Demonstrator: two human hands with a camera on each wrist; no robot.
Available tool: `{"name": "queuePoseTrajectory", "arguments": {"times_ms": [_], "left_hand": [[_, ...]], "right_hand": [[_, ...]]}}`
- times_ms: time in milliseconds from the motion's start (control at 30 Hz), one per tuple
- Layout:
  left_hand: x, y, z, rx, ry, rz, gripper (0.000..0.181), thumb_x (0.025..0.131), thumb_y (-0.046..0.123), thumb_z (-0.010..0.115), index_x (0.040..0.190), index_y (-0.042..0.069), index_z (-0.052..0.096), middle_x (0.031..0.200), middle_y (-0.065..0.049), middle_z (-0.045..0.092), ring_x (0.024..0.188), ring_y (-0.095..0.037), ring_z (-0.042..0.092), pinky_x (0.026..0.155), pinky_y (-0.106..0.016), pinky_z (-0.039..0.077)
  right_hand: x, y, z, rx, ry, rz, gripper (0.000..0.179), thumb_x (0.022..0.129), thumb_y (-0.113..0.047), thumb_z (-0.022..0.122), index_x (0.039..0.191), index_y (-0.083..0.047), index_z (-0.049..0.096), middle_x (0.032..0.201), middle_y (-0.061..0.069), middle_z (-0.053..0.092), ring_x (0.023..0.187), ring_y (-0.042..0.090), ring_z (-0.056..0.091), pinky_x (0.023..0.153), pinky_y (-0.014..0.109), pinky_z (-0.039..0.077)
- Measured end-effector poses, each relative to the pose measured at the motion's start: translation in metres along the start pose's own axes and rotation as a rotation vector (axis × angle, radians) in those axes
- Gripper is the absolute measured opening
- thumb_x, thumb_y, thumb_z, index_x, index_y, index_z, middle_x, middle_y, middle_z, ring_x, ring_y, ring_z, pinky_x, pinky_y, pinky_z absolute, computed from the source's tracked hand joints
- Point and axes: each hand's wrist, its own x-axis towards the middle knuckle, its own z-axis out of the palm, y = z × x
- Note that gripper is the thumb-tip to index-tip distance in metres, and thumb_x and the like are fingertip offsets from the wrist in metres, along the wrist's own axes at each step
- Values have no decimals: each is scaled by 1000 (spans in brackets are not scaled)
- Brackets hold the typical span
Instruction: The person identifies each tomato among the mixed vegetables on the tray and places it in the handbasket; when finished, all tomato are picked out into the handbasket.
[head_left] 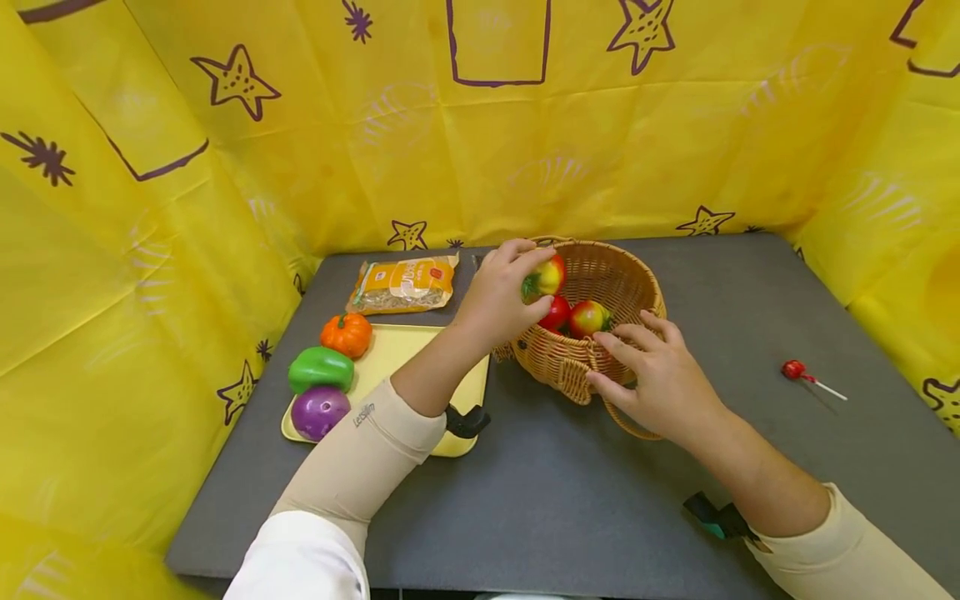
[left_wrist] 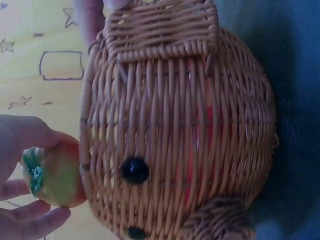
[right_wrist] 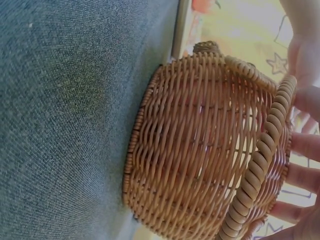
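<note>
My left hand (head_left: 502,296) pinches a red-and-yellow toy fruit (head_left: 552,275) with green leaves, held at the left rim of a wicker basket (head_left: 555,358). In the left wrist view that fruit (left_wrist: 62,175) shows between thumb and fingers, beside the basket rim. Inside the basket lie a red fruit (head_left: 556,313) and another red-and-yellow fruit (head_left: 587,319). My right hand (head_left: 663,379) holds the basket's near right rim, fingers over the edge and thumb near the woven ear. The basket's handle (right_wrist: 257,162) hangs down on the right hand's side.
Left of the basket, a pale yellow tray (head_left: 393,350) bears an orange pumpkin (head_left: 347,335), a green pepper (head_left: 321,370) and a purple round vegetable (head_left: 320,412). Behind it lies a packaged bag (head_left: 405,283). A red lollipop (head_left: 793,369) lies at right on the grey table (head_left: 570,508).
</note>
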Motion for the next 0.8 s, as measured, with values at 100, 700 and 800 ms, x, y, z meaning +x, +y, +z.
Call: {"name": "queuePoseTrajectory", "arguments": {"times_ms": [100, 700, 800], "left_hand": [[3, 4, 6, 33, -54, 2, 61, 91, 29, 76, 148, 22, 56, 151, -8, 48, 138, -36, 47, 106, -48, 49], [-19, -11, 14, 50, -81, -22, 58, 93, 35, 71, 147, 20, 57, 152, -11, 47, 142, -36, 41, 116, -53, 39], [-30, -16, 10, 56, -81, -47, 58, 95, 42, 68, 148, 21, 55, 154, -11, 45, 143, -37, 39, 115, -55, 39]], "right_hand": [[0, 0, 1, -2, -1, 0, 49, 77, -31, 85, 116, -3, 76, 105, 19, 72, 104, 38, 66, 109, 66, 36], [2, 1, 4, 3, 16, -24, 49, 75, -31, 86, 115, -3, 76, 104, 18, 73, 102, 38, 66, 109, 65, 37], [0, 0, 1, 0, 6, -16, 50, 76, -31, 85, 117, -3, 76, 107, 18, 73, 105, 39, 65, 109, 65, 36]]}}
